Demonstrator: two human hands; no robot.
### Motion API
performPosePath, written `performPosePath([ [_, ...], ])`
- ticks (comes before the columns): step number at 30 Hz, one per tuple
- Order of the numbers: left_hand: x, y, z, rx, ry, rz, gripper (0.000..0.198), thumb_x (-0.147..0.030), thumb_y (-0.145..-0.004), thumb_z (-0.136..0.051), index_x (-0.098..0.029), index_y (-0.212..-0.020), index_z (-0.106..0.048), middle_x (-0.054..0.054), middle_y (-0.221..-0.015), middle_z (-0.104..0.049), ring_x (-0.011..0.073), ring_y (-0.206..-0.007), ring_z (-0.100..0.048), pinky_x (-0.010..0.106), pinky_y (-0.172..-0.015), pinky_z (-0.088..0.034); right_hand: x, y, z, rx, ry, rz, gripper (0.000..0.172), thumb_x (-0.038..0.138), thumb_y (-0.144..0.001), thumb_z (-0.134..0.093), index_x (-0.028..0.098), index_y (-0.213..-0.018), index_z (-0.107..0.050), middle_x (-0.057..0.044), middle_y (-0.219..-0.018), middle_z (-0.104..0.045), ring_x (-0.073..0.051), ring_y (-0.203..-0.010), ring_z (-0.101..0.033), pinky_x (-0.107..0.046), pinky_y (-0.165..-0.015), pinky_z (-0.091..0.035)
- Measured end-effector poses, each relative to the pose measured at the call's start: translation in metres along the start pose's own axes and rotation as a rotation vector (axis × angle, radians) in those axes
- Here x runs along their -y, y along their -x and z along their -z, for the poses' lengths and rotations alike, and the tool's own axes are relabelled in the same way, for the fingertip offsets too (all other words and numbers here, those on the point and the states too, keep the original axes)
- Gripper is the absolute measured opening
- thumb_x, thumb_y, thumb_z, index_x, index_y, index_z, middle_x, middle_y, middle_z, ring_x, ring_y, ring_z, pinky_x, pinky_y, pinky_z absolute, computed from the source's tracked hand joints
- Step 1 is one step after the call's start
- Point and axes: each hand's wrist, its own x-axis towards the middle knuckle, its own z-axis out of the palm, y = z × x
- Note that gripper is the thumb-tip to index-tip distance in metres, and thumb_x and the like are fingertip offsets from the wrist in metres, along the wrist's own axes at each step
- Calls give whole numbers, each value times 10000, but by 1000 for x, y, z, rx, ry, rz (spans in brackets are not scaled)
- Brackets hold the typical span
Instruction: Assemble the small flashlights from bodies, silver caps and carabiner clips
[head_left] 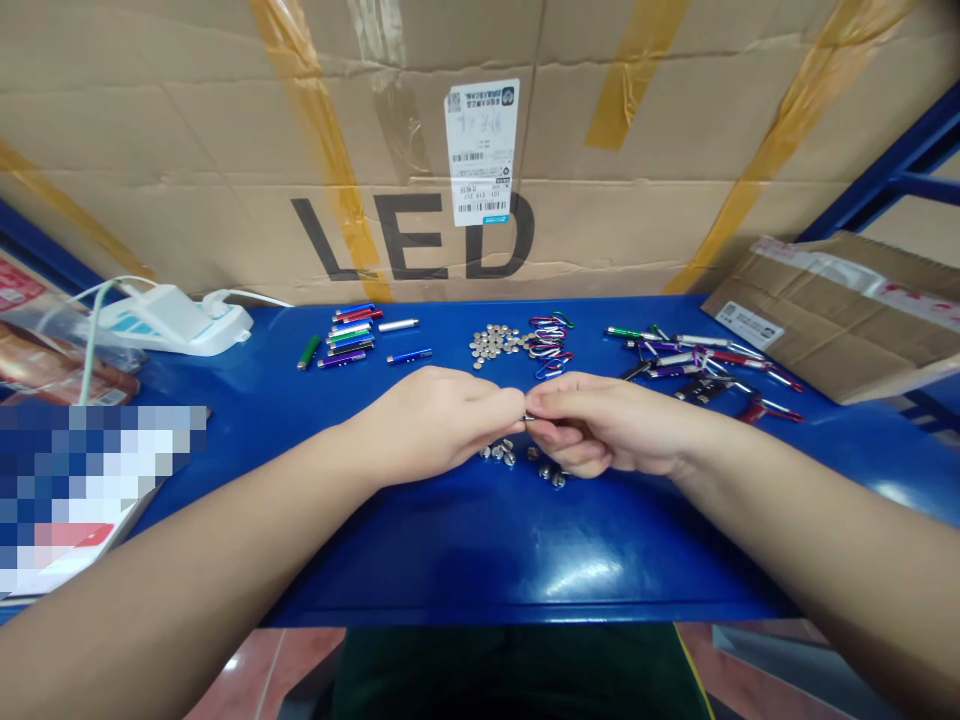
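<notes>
Head view: blue shelf (525,560), flashlights (351,338), button cells (495,342), LED carton (225,130) behind.

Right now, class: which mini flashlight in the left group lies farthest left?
The dark green mini flashlight, lying apart from the row of mixed-colour mini flashlights beside it.

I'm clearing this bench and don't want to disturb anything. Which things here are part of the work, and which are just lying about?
Part of the work: left hand, right hand, small metal piece pinched between them, button cells, carabiner clips, slim coloured pen lights, lights with clips.
Lying about: white power strip, LED cardboard carton, opened cardboard parcel, plastic packet.
</notes>
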Motion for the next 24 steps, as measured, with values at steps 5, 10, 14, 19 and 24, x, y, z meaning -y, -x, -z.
performPosePath([
  [5, 1, 0, 1, -24, 107, 178, 270, -359, -1072, -449, -198, -872, -534, -22, -704, -595, 128, -606, -562, 258, -574, -377, 4, 3, -3, -337, 565, 242, 335, 422, -1062, -443, 200, -823, -520, 3, -718, -520, -137, -628, -474, -270, -583, -389],
  [10, -3, -2, 4, -49, 359, 324, 224, -370, -1044, -509, -191, -919, -558, -49, -682, -548, 87, -548, -488, 222, -549, -361, 4, 9, 3, -355, 1044, 537, 164, 262, -1064, -460, 193, -984, -585, -60, -897, -647, -189, -816, -578, -310, -754, -441],
  [14, -5, -3, 5, -20, 460, 374, 239, -408, -1032, -528, -195, -928, -562, -33, -712, -568, 100, -595, -515, 223, -572, -388, 0, 9, 5, -374, 1125, 613, 196, 249, -1069, -437, 202, -939, -576, -46, -831, -605, -182, -760, -545, -302, -726, -433],
  [19, -6, -3, 4, -26, 431, 359, 218, -386, -1032, -524, -194, -935, -558, -31, -715, -580, 104, -608, -530, 229, -579, -380, -2, 5, 1, -392, 1049, 624, 304, 252, -1078, -421, 211, -783, -485, 4, -697, -512, -142, -650, -472, -277, -660, -385],
  [24, -7, -3, 5, -18, 540, 410, 242, -412, -1032, -528, -197, -922, -544, -46, -691, -571, 100, -591, -509, 232, -571, -374, 0, 6, 3, -351, 1105, 601, 300, 265, -1083, -399, 213, -794, -457, 4, -728, -488, -141, -644, -437, -282, -650, -366],
])
